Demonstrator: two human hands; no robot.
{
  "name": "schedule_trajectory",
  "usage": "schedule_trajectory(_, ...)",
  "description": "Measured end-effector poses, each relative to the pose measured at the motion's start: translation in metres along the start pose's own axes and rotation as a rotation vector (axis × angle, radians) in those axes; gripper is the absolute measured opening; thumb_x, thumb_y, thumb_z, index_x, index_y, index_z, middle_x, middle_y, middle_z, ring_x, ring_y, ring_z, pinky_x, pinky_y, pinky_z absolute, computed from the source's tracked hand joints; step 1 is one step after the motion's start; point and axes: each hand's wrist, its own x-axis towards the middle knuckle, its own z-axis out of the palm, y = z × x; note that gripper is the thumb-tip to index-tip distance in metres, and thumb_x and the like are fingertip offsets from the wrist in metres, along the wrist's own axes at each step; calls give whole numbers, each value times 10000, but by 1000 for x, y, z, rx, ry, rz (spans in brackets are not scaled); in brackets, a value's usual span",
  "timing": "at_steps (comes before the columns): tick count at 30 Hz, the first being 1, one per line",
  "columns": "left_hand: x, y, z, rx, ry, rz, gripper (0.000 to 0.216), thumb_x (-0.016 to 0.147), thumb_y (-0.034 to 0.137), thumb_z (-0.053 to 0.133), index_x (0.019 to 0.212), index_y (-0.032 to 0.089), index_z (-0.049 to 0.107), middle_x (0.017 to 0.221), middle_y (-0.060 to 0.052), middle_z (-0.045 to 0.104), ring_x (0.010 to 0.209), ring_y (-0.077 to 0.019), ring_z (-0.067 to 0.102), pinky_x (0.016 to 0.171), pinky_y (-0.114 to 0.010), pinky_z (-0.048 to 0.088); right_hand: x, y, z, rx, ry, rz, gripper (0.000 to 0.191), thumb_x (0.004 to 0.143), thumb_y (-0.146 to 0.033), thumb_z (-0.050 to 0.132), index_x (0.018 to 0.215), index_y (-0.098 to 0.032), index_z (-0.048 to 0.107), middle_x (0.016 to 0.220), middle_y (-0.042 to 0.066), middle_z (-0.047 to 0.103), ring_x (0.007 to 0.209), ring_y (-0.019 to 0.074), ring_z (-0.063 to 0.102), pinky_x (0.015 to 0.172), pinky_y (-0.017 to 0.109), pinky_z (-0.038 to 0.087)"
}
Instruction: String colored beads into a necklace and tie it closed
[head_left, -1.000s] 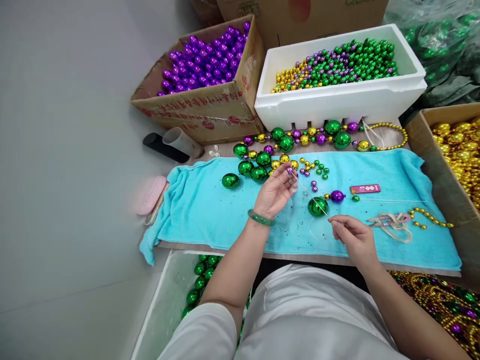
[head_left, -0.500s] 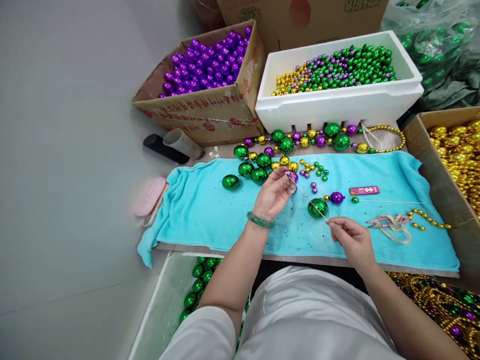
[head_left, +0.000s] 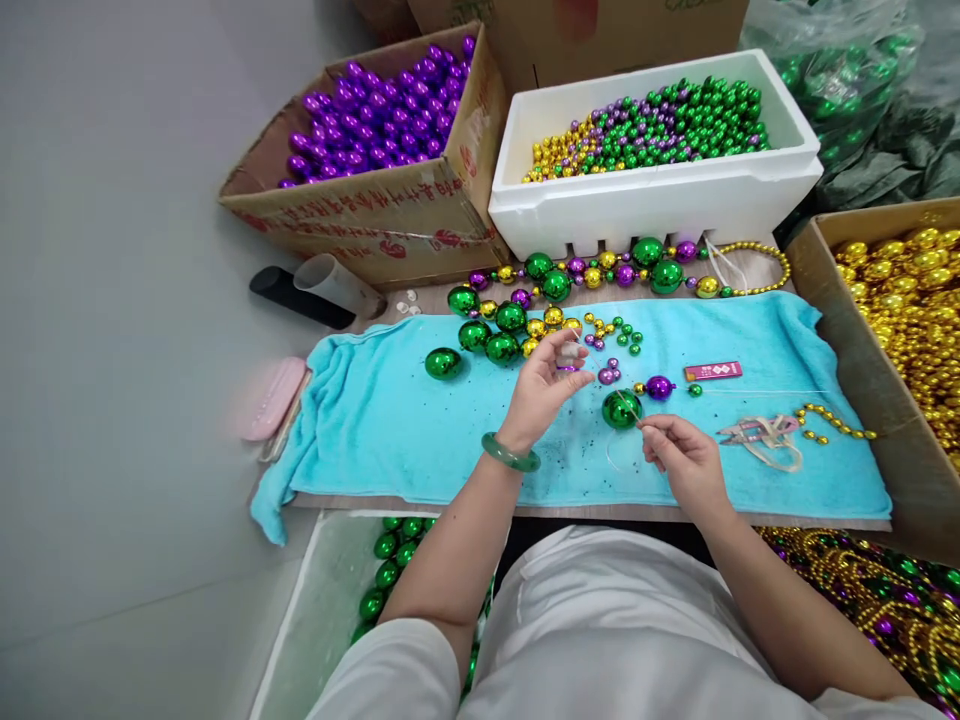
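Note:
My left hand [head_left: 544,390], with a green bangle at the wrist, is raised over the towel. Its thumb and fingers are apart, and a white wrap shows on one finger. My right hand [head_left: 684,460] pinches a thin needle [head_left: 631,410] that slants up-left across a large green bead [head_left: 622,409]. Between the hands, small purple beads [head_left: 613,365] sit close together; whether one is on the needle I cannot tell. Right of the green bead, a gold bead [head_left: 639,388], a purple bead [head_left: 659,388] and a small green bead [head_left: 695,390] lie along a pale thread.
The blue towel [head_left: 465,450] carries loose green and gold beads, scissors [head_left: 757,430] and a pink packet [head_left: 712,371]. Behind it lies a bead necklace [head_left: 666,276]. A purple-bead carton [head_left: 360,215], white foam box [head_left: 652,205] and gold-bead carton [head_left: 847,330] stand around.
My left thumb and fingers have parted from a small purple bead at the needle. Another purple bead now shows beside the small purple pair. The whole view has shifted slightly.

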Motion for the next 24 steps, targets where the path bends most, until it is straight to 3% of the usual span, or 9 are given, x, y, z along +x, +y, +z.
schedule_trajectory(5,3,-10,-21,481,211,148,183,789,258,653,960,202,689,963,-46,632,896,-165,566,851,-300,440,3,-1,-9,6,80,-30,161,801,-326,643,850,-177,676,582,-19,559,523,93,482,471,227,382)
schedule_trajectory(11,27,-17,-35,947,167,269,153,834,222,564,915,198,691,969,-84,622,976,-245,522,938,-401,379,7,-3,-18,-2,126,-29,171,795,-333,649,850,-172,663,586,-17,556,505,89,471,461,225,383)
schedule_trajectory(18,89,-21,-29,1137,-51,224,104,786,212,597,821,169,685,902,-115,610,975,-278,499,955,-428,364,13,-5,-18,17,132,-50,162,790,-333,658,839,-179,660,576,-19,550,497,90,472,436,218,358)
schedule_trajectory(24,106,-27,-14,1065,-34,29,122,606,159,734,672,174,632,737,-94,588,1026,-322,521,972,-446,359,13,-3,-15,15,123,-19,183,791,-347,656,846,-173,658,573,-19,548,506,94,474,445,221,364)
